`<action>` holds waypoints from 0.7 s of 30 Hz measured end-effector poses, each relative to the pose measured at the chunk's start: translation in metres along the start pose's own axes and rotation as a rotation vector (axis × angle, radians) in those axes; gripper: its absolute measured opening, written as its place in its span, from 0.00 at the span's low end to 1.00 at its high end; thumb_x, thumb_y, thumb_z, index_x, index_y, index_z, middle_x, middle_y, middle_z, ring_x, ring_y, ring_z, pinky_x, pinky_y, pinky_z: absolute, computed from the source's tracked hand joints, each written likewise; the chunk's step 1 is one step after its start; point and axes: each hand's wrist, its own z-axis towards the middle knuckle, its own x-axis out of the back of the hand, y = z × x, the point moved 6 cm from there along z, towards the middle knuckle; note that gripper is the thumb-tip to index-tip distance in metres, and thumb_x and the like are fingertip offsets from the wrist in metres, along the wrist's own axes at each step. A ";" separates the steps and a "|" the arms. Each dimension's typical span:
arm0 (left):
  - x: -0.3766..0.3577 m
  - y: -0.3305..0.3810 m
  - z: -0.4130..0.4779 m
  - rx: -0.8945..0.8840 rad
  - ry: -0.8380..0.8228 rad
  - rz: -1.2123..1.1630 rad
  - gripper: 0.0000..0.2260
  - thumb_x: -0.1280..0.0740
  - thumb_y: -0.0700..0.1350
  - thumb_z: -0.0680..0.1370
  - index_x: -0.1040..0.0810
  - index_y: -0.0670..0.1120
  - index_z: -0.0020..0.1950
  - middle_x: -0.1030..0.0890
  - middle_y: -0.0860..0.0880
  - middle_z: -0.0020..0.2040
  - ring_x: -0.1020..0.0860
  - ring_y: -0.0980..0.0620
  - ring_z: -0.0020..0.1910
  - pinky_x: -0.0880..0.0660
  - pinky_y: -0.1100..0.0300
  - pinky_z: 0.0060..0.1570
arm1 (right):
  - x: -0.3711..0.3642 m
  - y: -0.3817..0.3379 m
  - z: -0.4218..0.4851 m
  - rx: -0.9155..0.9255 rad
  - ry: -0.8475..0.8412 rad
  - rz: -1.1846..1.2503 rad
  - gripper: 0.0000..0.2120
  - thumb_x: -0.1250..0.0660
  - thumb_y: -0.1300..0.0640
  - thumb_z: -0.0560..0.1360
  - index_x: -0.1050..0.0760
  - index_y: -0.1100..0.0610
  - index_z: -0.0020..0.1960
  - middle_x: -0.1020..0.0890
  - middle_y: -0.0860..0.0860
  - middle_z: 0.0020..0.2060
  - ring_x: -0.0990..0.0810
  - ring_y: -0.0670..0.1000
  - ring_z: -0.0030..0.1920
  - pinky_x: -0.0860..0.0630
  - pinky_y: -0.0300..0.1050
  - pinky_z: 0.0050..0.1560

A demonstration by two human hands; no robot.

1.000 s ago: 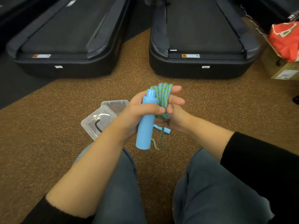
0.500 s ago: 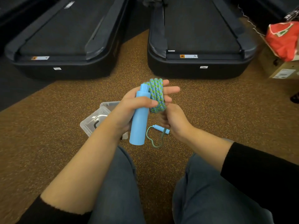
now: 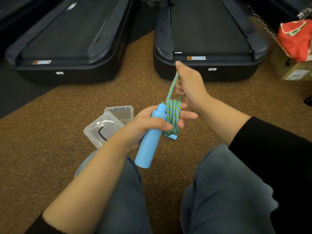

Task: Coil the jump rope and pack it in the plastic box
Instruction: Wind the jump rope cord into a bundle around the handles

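Jump rope part-coiled, held in both hands just right of the plastic box (image 3: 118, 109) and not yet in it.

Nearest the person and right of the box, the blue handle (image 3: 148, 146) is gripped round its upper half by the left hand (image 3: 143, 128). Its long axis is tilted, with the base towards the knees and the cap end pointing away. It is judged rigid, light and smooth, so the barrel is the sound place to hold. The coil (image 3: 172, 118) lies over the left fingers, its loops parallel to the handle. The braided cord is judged soft and limp and likely to spring loose unless pinched. A second blue handle tip (image 3: 172, 137) shows beneath. Beyond the box, the right hand (image 3: 190, 86) pinches one taut strand (image 3: 172, 86), which runs up from the coil. Treadmills (image 3: 207, 48) stand beyond.
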 end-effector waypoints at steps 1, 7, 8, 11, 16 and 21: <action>0.001 -0.002 0.000 0.005 0.010 -0.009 0.27 0.36 0.36 0.65 0.30 0.36 0.65 0.18 0.44 0.52 0.23 0.50 0.44 0.27 0.60 0.53 | -0.003 -0.007 0.002 0.018 -0.010 -0.010 0.21 0.42 0.53 0.80 0.43 0.51 0.30 0.42 0.43 0.18 0.45 0.43 0.20 0.49 0.39 0.24; 0.004 0.002 -0.002 -0.030 0.080 -0.016 0.30 0.35 0.37 0.64 0.32 0.34 0.66 0.18 0.44 0.55 0.23 0.51 0.44 0.25 0.60 0.51 | -0.005 -0.023 0.006 0.076 -0.028 0.017 0.21 0.42 0.53 0.80 0.44 0.52 0.30 0.42 0.43 0.18 0.46 0.43 0.20 0.49 0.38 0.23; 0.004 0.003 -0.002 -0.032 0.089 0.003 0.30 0.35 0.37 0.64 0.32 0.35 0.66 0.18 0.44 0.55 0.24 0.51 0.44 0.25 0.60 0.53 | -0.004 -0.024 0.005 0.083 -0.018 0.038 0.21 0.42 0.53 0.80 0.44 0.51 0.30 0.42 0.43 0.18 0.46 0.43 0.20 0.49 0.38 0.23; 0.003 0.004 -0.001 -0.018 0.135 0.094 0.26 0.36 0.33 0.64 0.30 0.37 0.62 0.16 0.48 0.52 0.23 0.51 0.48 0.26 0.62 0.54 | 0.000 -0.029 0.004 0.108 0.018 0.068 0.20 0.42 0.53 0.80 0.43 0.52 0.31 0.42 0.43 0.19 0.45 0.43 0.20 0.48 0.37 0.22; -0.001 0.005 -0.001 -0.032 0.168 0.162 0.22 0.38 0.32 0.66 0.28 0.40 0.59 0.16 0.50 0.50 0.22 0.53 0.49 0.25 0.65 0.53 | -0.003 -0.036 0.004 0.149 0.012 0.066 0.20 0.42 0.53 0.80 0.43 0.52 0.31 0.42 0.43 0.20 0.45 0.43 0.21 0.48 0.37 0.23; -0.003 0.011 -0.006 -0.097 0.167 0.196 0.23 0.38 0.32 0.67 0.28 0.44 0.61 0.16 0.51 0.50 0.21 0.56 0.46 0.25 0.61 0.54 | -0.005 -0.030 0.005 0.130 0.014 0.028 0.21 0.42 0.53 0.80 0.43 0.52 0.30 0.42 0.44 0.19 0.45 0.43 0.21 0.48 0.38 0.23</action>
